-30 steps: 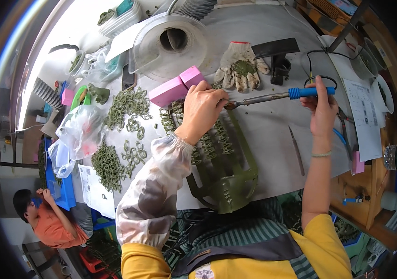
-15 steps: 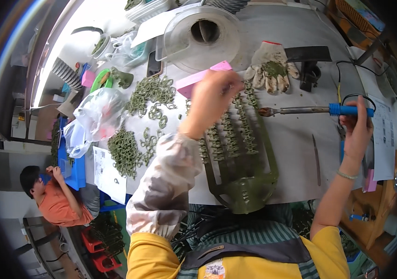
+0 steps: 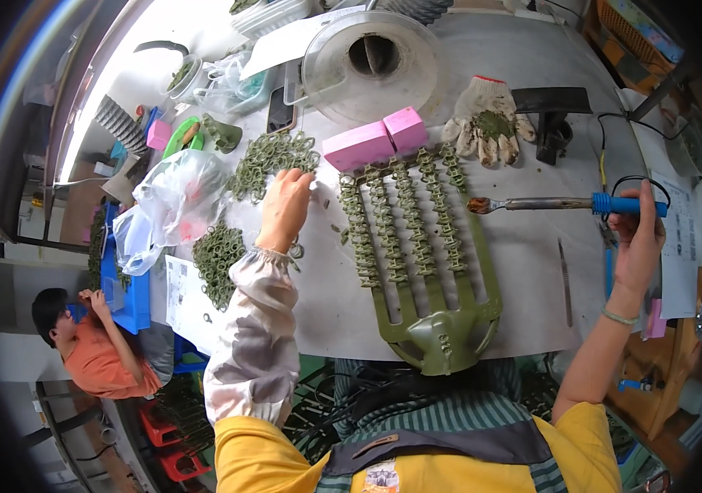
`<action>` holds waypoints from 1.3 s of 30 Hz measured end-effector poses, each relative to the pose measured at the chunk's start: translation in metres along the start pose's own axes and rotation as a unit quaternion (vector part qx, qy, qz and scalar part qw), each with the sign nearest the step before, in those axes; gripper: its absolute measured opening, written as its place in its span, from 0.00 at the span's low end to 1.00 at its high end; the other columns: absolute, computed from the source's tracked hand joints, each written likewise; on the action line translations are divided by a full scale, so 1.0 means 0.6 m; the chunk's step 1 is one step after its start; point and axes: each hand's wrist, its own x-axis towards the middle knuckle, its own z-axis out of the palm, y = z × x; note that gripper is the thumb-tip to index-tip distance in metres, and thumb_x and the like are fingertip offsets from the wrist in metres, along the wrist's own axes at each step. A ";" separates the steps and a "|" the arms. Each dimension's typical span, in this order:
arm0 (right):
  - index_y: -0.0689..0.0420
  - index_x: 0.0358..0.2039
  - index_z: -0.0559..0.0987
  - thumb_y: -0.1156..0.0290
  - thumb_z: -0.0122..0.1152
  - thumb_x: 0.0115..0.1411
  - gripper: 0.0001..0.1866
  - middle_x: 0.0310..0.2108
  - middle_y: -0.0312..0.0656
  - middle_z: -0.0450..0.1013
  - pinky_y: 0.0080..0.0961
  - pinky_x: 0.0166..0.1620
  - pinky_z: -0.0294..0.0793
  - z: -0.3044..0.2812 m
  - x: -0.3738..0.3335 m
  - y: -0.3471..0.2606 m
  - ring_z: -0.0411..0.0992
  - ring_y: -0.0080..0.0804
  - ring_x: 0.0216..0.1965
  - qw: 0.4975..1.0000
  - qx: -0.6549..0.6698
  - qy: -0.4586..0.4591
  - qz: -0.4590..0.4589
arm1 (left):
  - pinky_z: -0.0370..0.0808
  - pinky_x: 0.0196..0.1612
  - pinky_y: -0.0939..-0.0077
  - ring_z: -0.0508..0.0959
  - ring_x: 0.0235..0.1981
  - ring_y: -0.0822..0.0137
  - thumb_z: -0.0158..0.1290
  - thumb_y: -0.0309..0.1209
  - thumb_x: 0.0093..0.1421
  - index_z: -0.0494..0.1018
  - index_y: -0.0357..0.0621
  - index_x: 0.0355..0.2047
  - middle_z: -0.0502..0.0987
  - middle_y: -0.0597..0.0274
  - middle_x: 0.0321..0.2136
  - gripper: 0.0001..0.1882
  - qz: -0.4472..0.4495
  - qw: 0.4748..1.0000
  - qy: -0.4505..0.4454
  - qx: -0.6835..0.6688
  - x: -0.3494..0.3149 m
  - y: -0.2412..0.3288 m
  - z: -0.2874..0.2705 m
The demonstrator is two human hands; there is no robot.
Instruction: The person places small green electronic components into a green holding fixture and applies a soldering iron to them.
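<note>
My left hand is at the near right edge of a pile of small green rings, fingers bent and drawn together. What lies between its fingertips is hidden. My right hand is closed around the blue handle of a soldering iron, which points left with a brown, crusted tip. That tip hangs beside the right edge of a green slotted plastic frame. Rows of small green pieces line the frame's bars. Two pink blocks sit at its far end.
A second ring pile lies left of my forearm, near plastic bags. Farther back stand a clear round cover, a phone, a stained glove and a black stand. Tweezers lie right. A co-worker sits left.
My left hand has moved left from the frame's far end to the ring pile, uncovering the rows and pink blocks. My right hand keeps the iron in nearly the same place.
</note>
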 end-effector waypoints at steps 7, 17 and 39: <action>0.60 0.30 0.81 0.56 0.66 0.59 0.17 0.26 0.40 0.78 0.15 0.26 0.77 0.000 -0.001 0.001 0.77 0.24 0.21 1.000 0.006 -0.010 -0.005 | 0.75 0.34 0.83 0.79 0.31 0.77 0.61 0.22 0.57 0.79 0.39 0.40 0.79 0.62 0.32 0.10 -0.091 0.898 0.105 -0.418 0.019 0.098 -0.072; 0.62 0.30 0.81 0.54 0.67 0.58 0.20 0.24 0.41 0.78 0.16 0.26 0.78 0.018 0.003 0.018 0.77 0.24 0.20 1.000 -0.009 -0.020 0.002 | 0.73 0.40 0.65 0.76 0.33 0.60 0.63 0.29 0.52 0.81 0.48 0.34 0.78 0.61 0.24 0.07 0.136 0.956 0.132 -0.225 0.090 0.303 -0.042; 0.58 0.33 0.82 0.56 0.67 0.59 0.16 0.28 0.37 0.78 0.14 0.29 0.78 -0.049 0.030 0.023 0.76 0.19 0.22 1.000 -0.014 -0.004 -0.019 | 0.75 0.34 0.78 0.78 0.29 0.74 0.60 0.28 0.60 0.78 0.38 0.39 0.81 0.61 0.28 0.09 -0.023 0.903 0.059 -0.426 0.106 0.221 -0.076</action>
